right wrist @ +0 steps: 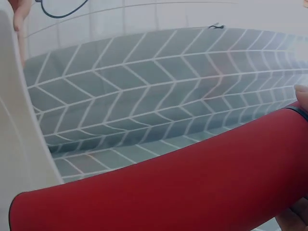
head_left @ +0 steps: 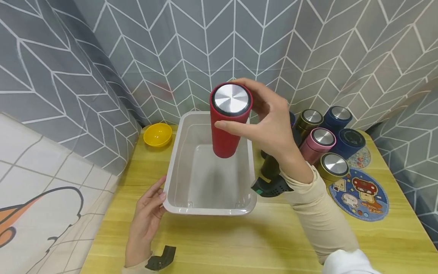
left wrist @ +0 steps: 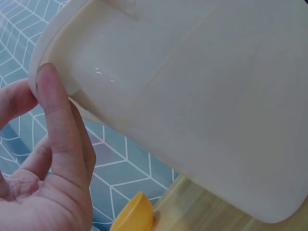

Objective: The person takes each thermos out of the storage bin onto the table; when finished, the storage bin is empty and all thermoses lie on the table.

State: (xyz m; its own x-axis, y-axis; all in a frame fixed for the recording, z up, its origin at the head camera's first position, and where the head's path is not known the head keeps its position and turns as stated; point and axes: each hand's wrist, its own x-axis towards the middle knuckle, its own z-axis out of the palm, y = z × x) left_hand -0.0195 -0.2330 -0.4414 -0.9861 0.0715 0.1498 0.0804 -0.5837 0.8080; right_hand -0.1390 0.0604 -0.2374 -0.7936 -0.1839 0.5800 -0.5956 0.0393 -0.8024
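A red thermos bottle (head_left: 226, 133) with a silver lid is held over the white plastic bin (head_left: 251, 179), its lid end up. My right hand (head_left: 270, 121) grips it near the top, thumb on the near side. The bottle's red body (right wrist: 163, 178) fills the lower part of the right wrist view, beside the bin's wall (right wrist: 21, 125). At the bin's near left corner, my left hand (head_left: 148, 209) pinches the rim. The left wrist view shows the fingers (left wrist: 60, 120) against that rim, with the bin's side (left wrist: 192, 106) beyond. Inside, the bin's floor shows bare.
Right of the bin, several thermos bottles stand together, among them a pink one (head_left: 316, 144), a dark blue one (head_left: 337, 118) and a gold one (head_left: 332, 167). A round cartoon mat (head_left: 362, 196) lies before them. A yellow bowl (head_left: 157, 135) sits left on the wooden table (head_left: 219, 243); patterned curtains hang behind.
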